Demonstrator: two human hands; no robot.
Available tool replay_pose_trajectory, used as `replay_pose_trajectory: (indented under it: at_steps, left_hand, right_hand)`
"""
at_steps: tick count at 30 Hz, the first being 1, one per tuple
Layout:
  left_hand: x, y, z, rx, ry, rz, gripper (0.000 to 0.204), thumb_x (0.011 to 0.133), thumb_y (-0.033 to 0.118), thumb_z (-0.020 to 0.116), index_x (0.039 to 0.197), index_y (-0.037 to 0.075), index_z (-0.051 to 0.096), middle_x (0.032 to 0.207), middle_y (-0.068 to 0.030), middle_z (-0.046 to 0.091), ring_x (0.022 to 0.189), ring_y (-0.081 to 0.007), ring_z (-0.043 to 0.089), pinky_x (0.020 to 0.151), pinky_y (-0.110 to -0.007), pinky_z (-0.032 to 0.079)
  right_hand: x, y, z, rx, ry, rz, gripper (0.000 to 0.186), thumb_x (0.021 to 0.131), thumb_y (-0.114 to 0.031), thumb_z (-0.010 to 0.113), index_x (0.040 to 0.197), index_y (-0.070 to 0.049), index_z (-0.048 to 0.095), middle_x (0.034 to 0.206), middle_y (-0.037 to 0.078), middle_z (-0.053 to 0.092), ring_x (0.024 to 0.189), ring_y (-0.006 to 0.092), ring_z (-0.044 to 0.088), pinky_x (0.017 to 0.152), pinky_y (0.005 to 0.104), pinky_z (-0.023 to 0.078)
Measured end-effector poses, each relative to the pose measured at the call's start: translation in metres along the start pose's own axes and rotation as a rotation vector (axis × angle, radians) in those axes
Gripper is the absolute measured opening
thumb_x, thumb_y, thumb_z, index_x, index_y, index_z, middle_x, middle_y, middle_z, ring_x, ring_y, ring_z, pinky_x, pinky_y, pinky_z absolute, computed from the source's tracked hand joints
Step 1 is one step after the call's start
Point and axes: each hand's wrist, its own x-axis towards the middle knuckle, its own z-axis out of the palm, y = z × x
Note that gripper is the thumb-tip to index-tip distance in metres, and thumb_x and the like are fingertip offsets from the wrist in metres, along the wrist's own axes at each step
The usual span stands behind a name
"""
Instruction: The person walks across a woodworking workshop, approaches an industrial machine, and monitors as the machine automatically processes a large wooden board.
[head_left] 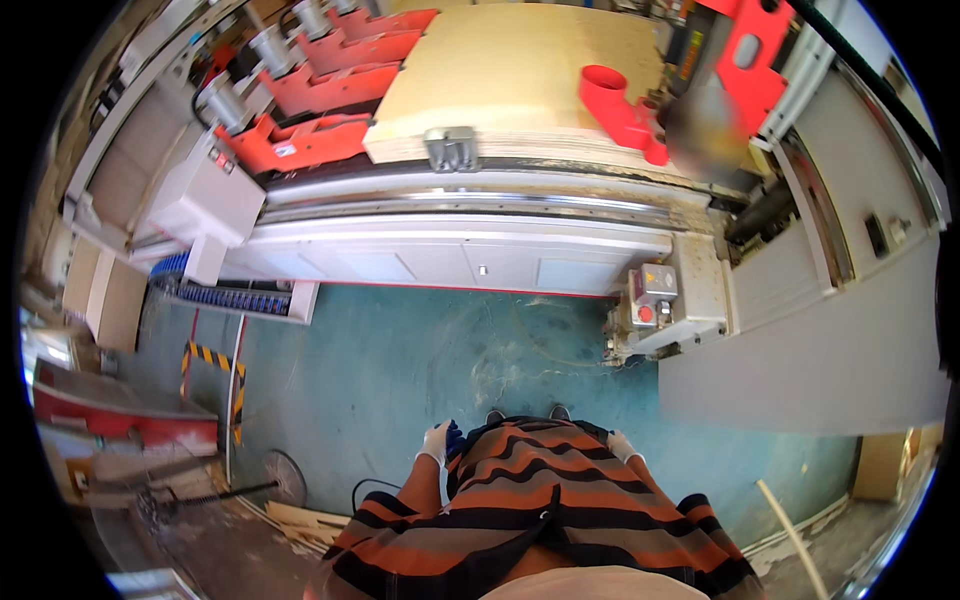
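Observation:
Both my arms hang down beside my striped shirt (545, 490). My left hand (437, 441) wears a white glove and is at my left hip. Dark blue shows at its finger end; whether that is the glove's coated fingers or a held thing, I cannot tell. On the other side, my right hand (622, 446), also in a white glove, rests close against the shirt, its fingers mostly hidden. Neither hand touches the large machine ahead, where a stack of pale wooden boards (510, 70) lies on the bed beside red clamp arms (320, 140).
A metal rail (470, 205) runs along the machine's white cabinet front (430, 262). At right stand a control box with a red button (645, 314) and a grey panel (800, 360). A red pipe fitting (610, 95) sits above. Yellow-black tape (212, 355) marks the green floor (400, 360).

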Motion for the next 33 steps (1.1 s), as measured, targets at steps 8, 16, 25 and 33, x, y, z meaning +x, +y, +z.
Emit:
replay_pose_trajectory:
  at_steps: [8,16,25,33]
  left_hand:
    - [-0.051,0.077,0.030,-0.271,0.325,-0.341,0.017,0.078,0.018,0.052,0.065,0.009,0.046,0.053,-0.0013,0.043,0.041,-0.0162,0.044,0.040,-0.027,0.040]
    - [-0.015,0.025,-0.012,0.058,0.023,-0.104,0.017,0.080,0.019,0.050,0.085,0.002,0.049,0.078,-0.0102,0.051,0.071,-0.0242,0.053,0.063,-0.036,0.047]
    - [-0.031,0.116,-0.015,1.356,-0.322,0.259,0.013,0.081,0.016,0.042,0.076,0.005,0.046,0.068,-0.0089,0.043,0.066,-0.0240,0.046,0.060,-0.038,0.042]
    - [-0.029,0.109,-0.049,-0.079,0.091,-0.348,0.014,0.080,0.018,0.047,0.079,0.004,0.046,0.071,-0.0087,0.045,0.066,-0.0248,0.048,0.060,-0.037,0.045]
  right_hand:
    - [0.015,0.016,0.021,-0.041,0.091,-0.049,0.015,0.079,-0.009,0.043,0.092,-0.006,0.049,0.091,0.023,0.048,0.088,0.0414,0.049,0.073,0.0438,0.042]
    - [0.006,-0.029,-0.001,-0.092,0.106,-0.053,0.014,0.079,-0.009,0.042,0.090,-0.004,0.049,0.092,0.024,0.048,0.088,0.0401,0.050,0.075,0.0419,0.042]
    - [-0.018,-0.135,-0.044,0.235,0.018,0.305,0.025,0.083,-0.022,0.035,0.099,-0.010,0.050,0.105,0.022,0.046,0.102,0.0395,0.044,0.084,0.0407,0.037]
    - [0.017,-0.144,-0.024,0.082,0.079,0.056,0.025,0.082,-0.022,0.037,0.100,-0.008,0.048,0.107,0.022,0.046,0.105,0.0387,0.043,0.086,0.0394,0.037]
